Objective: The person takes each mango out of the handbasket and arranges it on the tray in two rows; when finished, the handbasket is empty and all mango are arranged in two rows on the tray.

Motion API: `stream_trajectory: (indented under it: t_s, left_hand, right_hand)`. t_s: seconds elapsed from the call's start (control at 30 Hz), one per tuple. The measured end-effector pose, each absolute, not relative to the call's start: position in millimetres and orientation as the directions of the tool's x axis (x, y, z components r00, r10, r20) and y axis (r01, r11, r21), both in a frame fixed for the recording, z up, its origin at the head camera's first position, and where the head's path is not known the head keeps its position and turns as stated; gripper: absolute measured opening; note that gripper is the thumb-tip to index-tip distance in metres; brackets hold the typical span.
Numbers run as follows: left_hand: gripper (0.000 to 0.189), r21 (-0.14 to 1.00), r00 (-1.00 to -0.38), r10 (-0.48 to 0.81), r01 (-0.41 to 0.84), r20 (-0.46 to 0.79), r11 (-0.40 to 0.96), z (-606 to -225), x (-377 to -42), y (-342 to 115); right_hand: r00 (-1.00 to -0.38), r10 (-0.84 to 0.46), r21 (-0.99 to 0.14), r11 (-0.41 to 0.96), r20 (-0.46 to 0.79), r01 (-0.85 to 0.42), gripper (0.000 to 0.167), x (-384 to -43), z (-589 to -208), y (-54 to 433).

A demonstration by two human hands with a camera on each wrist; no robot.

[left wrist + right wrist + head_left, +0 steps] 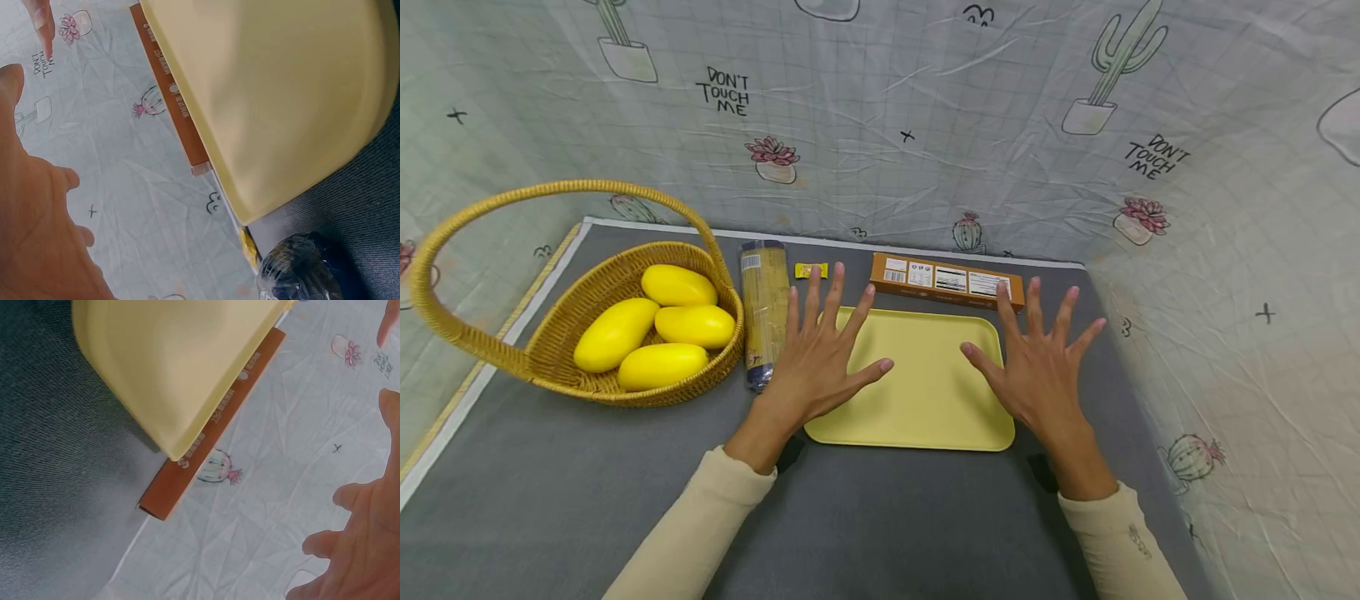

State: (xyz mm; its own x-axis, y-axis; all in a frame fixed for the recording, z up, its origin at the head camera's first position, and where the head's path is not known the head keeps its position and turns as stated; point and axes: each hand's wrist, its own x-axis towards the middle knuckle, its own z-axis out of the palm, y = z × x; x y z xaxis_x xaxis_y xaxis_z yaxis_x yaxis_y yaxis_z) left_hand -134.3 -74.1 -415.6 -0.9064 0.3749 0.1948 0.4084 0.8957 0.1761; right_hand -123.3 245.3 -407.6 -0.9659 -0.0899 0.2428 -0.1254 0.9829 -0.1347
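Pale yellow rectangular tray (917, 383) is just sitting on the dark grey surface (887, 517), left hand (820, 358) and right hand (1041, 375) over its ends, fingers splayed apart. Long brown box (947, 281) right behind, golden wicker basket (597, 296) off left.

Centre of head view: tray (925, 383) looks like smooth plastic with a satin finish; box (947, 282) above it appears to be smooth printed card, and the long pack (765, 300) to the left shows glossy, wrinkled clear film. At left, basket (580, 300) reads as ribbed, wicker-like weave, yellow fruits (617, 335) as smooth, faintly shiny. Table covering (587, 483), lower frame, is matt, fine-textured cloth; backdrop sheet (880, 100), upper frame, is thin, creased and slightly shiny.
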Motion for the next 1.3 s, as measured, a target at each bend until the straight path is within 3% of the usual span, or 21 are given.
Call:
stream_trajectory:
  t_s: [0.3,0.53,0.73,1.0,1.17,1.3]
  left_hand:
    - [0.100,0.163,-0.902,0.380,0.414,0.205,0.895,-418,-133,-75]
    - [0.100,0.182,-0.899,0.371,0.415,0.234,0.891,-417,-129,-79]
    - [0.099,0.285,-0.854,0.333,0.461,0.400,0.840,-417,-123,-86]
    - [0.080,0.508,-0.738,0.056,0.515,0.672,0.690,-414,-107,-98]
    - [0.075,0.579,-0.660,-0.163,0.481,0.733,0.658,-413,-92,-118]
    - [0.072,0.616,-0.582,-0.316,0.438,0.750,0.655,-414,-81,-139]
  right_hand:
    - [-0.970,-0.097,-0.138,0.982,0.223,-0.130,0.097,-122,-405,243]
    - [-0.950,-0.120,-0.156,0.973,0.290,-0.170,0.095,-121,-399,232]
    - [-0.896,-0.162,-0.253,0.925,0.413,-0.284,0.091,-118,-391,211]
    - [-0.773,-0.263,-0.353,0.773,0.577,-0.527,0.085,-115,-386,178]
    - [-0.695,-0.299,-0.350,0.694,0.654,-0.629,0.080,-118,-384,156]
    - [-0.671,-0.319,-0.346,0.665,0.670,-0.661,0.081,-119,-385,143]
